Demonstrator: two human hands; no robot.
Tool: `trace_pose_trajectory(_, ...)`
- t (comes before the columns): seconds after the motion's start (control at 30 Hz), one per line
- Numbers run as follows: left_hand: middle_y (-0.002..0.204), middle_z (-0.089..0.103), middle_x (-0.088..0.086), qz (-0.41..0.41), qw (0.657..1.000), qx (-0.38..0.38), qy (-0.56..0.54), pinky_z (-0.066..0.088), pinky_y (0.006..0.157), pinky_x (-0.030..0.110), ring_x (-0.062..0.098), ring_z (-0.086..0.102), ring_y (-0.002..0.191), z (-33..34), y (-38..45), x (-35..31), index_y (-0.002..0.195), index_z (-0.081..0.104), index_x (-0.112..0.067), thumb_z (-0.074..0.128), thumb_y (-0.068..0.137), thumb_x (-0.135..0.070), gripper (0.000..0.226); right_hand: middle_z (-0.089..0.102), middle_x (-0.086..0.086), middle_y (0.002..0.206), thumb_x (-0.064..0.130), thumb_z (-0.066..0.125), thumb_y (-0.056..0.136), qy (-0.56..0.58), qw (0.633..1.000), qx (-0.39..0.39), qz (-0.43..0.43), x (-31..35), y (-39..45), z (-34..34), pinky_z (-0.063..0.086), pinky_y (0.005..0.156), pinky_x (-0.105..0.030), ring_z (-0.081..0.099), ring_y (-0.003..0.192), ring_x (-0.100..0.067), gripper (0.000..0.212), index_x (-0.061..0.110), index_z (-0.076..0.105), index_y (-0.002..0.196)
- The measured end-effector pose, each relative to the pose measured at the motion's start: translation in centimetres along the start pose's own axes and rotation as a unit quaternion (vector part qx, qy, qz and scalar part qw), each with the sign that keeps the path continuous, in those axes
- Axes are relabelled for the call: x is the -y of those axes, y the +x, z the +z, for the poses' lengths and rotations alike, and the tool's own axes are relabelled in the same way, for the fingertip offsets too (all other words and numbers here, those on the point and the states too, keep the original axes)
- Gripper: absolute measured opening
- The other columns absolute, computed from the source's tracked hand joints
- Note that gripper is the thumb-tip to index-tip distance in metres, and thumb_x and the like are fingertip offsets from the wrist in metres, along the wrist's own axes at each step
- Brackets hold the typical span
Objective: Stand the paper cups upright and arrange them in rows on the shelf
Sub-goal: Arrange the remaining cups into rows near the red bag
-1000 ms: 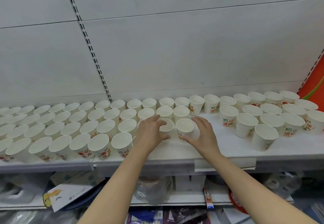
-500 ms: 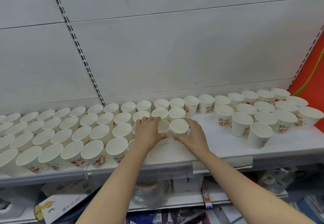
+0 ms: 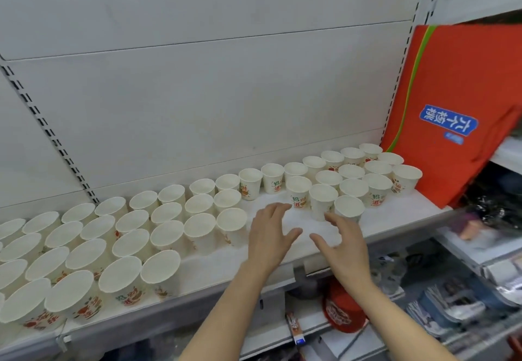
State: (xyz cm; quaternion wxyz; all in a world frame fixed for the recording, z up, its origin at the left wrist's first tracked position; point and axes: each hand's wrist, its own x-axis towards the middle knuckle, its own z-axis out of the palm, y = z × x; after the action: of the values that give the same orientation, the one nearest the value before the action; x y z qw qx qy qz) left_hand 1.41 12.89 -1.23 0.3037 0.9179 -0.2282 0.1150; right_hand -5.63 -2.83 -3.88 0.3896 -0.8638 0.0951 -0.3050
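White shelf (image 3: 282,259) space is left bare beneath the spread, empty fingers of the left hand (image 3: 269,236) and right hand (image 3: 343,243), with upright paper cups (image 3: 322,199) seen just beyond the fingertips.

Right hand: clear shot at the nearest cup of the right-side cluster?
Probably yes. The right hand is open and empty, its fingertips just short of that front cup, with only bare shelf between. The cups behind it don't block a front approach.
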Motion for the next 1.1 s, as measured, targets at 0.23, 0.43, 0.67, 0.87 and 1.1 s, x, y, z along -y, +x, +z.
trace_pose_trajectory(0.23,0.141,0.043,-0.002,-0.008,0.999,0.047,-0.007,0.039,0.102,0.032,0.019,0.043,0.125,5.1,5.4,-5.0,0.130,0.056,-0.027,0.064,0.088,-0.039,0.044,0.058,0.004,0.117,0.028,0.079,0.075,-0.026,0.998,-0.057,-0.001,-4.6,2.8,-4.7,0.047,0.091,-0.038,0.047,0.111,-0.015,0.047,0.020,0.060,0.117)
trace_pose_trajectory(0.43,0.132,0.049,-0.006,-0.087,0.995,-0.013,-0.057,0.042,0.084,0.026,0.013,0.051,0.115,6.0,5.4,-5.3,0.090,0.070,-0.023,0.072,0.082,-0.039,0.018,0.053,0.007,0.120,0.027,0.081,0.073,0.002,1.000,0.016,-0.026,-7.8,4.9,-5.9,0.047,0.092,-0.040,0.048,0.113,-0.016,0.051,0.024,0.057,0.118)
trace_pose_trajectory(0.67,0.124,0.054,-0.012,-0.146,0.973,-0.123,-0.132,0.050,0.085,0.027,0.002,0.055,0.102,2.5,1.6,-4.8,0.069,0.067,-0.025,0.082,0.070,-0.042,0.022,0.053,0.009,0.121,0.018,0.082,0.072,0.037,0.994,0.083,-0.053,-8.1,5.7,-5.6,0.042,0.101,-0.036,0.047,0.117,-0.012,0.031,0.023,0.065,0.098)
trace_pose_trajectory(0.87,0.126,0.055,-0.014,-0.177,0.957,-0.173,-0.150,0.046,0.094,0.024,-0.002,0.049,0.118,-2.3,-2.4,-2.9,0.064,0.068,-0.023,0.084,0.067,-0.042,0.025,0.057,0.008,0.117,0.016,0.082,0.071,0.090,0.990,0.084,-0.072,-5.0,3.9,-3.9,0.047,0.092,-0.041,0.053,0.110,-0.012,0.021,0.020,0.066,0.083)
trace_pose_trajectory(1.1,0.127,0.062,-0.005,-0.221,0.949,-0.199,-0.109,0.048,0.096,0.036,0.007,0.056,0.118,-8.2,-8.4,1.5,0.067,0.068,-0.025,0.083,0.069,-0.040,0.022,0.056,0.002,0.120,0.018,0.080,0.074,0.107,0.975,0.145,-0.132,1.2,0.2,0.3,0.039,0.095,-0.026,0.051,0.116,-0.015,0.018,0.017,0.066,0.085)
